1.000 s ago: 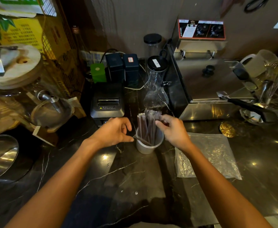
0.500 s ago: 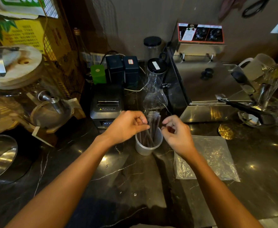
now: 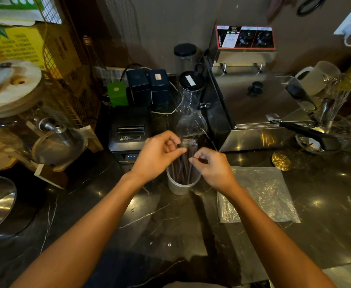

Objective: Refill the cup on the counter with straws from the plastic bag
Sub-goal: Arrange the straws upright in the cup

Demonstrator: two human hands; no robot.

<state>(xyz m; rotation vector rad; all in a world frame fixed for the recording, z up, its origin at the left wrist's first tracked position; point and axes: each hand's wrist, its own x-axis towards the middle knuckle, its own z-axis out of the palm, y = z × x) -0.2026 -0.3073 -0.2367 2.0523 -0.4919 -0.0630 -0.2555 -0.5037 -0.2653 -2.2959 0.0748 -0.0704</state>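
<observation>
On the dark marble bench (image 3: 170, 229) a steel fryer (image 3: 253, 113), its panel print too small to read, stands behind the flat plastic bag (image 3: 261, 194) and the cup (image 3: 179, 187) of dark straws (image 3: 184, 165), whose tops the left hand (image 3: 158, 156) and right hand (image 3: 214, 168) pinch with curled fingers.

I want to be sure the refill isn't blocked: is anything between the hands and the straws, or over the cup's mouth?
Nothing visible. Left hand and right hand are at the straws, which stand in the open cup.
</observation>
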